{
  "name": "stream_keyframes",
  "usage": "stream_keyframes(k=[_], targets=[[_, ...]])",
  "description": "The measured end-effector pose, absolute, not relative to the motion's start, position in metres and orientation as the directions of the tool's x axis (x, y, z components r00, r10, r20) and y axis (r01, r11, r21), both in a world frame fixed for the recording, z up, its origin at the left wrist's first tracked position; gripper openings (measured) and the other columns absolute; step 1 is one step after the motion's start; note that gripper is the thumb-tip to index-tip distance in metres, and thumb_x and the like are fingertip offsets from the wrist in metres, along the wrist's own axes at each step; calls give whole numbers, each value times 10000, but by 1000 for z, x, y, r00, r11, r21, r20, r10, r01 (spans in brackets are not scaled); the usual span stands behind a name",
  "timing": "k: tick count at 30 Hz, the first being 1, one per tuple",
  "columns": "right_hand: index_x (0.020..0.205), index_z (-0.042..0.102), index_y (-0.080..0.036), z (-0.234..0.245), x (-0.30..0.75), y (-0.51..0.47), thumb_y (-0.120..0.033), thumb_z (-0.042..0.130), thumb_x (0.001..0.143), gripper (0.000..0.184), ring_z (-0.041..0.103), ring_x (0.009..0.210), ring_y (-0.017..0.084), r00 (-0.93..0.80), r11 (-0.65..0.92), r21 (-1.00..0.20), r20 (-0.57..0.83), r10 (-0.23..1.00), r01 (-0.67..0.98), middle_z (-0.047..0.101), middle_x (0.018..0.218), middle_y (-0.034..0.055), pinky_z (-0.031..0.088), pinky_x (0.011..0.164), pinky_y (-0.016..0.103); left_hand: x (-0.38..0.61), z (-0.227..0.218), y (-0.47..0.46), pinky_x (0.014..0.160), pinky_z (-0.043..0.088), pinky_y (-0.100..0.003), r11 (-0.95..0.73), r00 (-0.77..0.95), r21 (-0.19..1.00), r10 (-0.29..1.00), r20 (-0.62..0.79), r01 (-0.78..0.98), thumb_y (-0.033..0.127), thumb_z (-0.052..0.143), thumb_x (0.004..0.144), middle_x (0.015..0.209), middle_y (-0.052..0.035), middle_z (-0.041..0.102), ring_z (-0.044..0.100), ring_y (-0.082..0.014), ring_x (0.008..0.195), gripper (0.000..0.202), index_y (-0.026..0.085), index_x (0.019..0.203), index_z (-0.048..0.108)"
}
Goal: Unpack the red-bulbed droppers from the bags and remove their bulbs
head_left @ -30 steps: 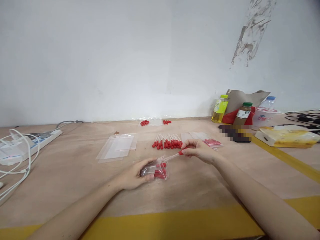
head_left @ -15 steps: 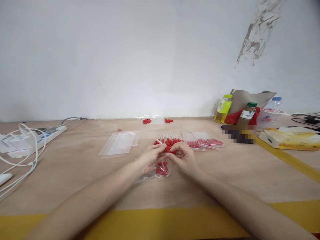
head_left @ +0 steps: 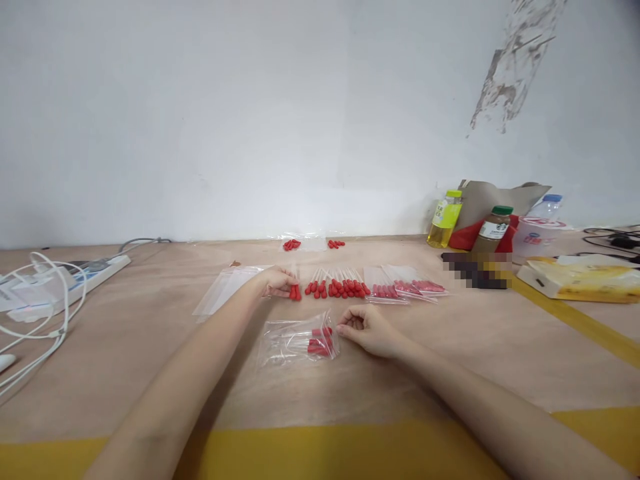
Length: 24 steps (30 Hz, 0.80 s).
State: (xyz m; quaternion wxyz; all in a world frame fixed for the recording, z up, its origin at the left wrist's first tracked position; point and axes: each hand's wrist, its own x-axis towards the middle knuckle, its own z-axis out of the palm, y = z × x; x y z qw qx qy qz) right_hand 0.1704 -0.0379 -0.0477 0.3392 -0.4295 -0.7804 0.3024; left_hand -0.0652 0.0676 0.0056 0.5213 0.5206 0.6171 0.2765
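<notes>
A clear plastic bag (head_left: pixel 295 341) with several red-bulbed droppers inside lies flat on the wooden table (head_left: pixel 125 360). My right hand (head_left: pixel 367 329) rests beside the bag's right edge, fingers curled loosely and apart from it, holding nothing. My left hand (head_left: pixel 278 282) is stretched out to the left end of a row of loose red-bulbed droppers (head_left: pixel 336 287), with its fingers closed on two or three droppers (head_left: pixel 295 291). Under my left wrist lies a stack of empty clear bags (head_left: pixel 225 291).
Filled bags (head_left: pixel 405 288) lie right of the dropper row. Small piles of red caps (head_left: pixel 291 245) sit near the wall. Bottles (head_left: pixel 443 218) and a paper bag stand at the back right, a yellow-white packet (head_left: pixel 580 279) at the right, a power strip with white cables (head_left: pixel 55 287) at the left.
Both hands were together over the bag half a second ago. The bag now lies flat on the table; my left hand has reached up to the dropper row, my right has dropped beside the bag.
</notes>
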Motion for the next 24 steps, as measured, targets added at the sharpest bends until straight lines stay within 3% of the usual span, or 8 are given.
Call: stream_keyframes(k=[6, 19, 24], targets=[[708, 635, -158, -49, 169, -41, -310, 577, 719, 162, 469, 533, 82, -424, 445, -756, 244, 872, 480, 593, 613, 0, 342, 489, 191, -46, -4, 81, 563, 468, -202, 347, 14, 857, 925, -381, 381, 132, 759, 534, 489, -5, 594, 559, -95, 491, 199, 125, 537, 560], [685, 632, -172, -53, 165, -41, -309, 574, 722, 154, 477, 524, 87, -413, 438, -759, 244, 877, 482, 599, 601, -7, 340, 476, 194, -47, -12, 76, 497, 434, -232, 224, -76, 812, 973, -218, 540, 273, 807, 472, 397, 18, 517, 514, -107, 440, 317, 137, 488, 520], [700, 640, -169, -52, 165, -42, -294, 572, 725, 145, 485, 523, 86, -403, 440, -766, 258, 878, 469, 602, 598, -8, 341, 480, 193, -51, -12, 68, 617, 458, -292, 111, -93, 762, 993, -66, 638, 291, 777, 526, 450, 3, 518, 584, -189, 617, 280, 154, 534, 533]])
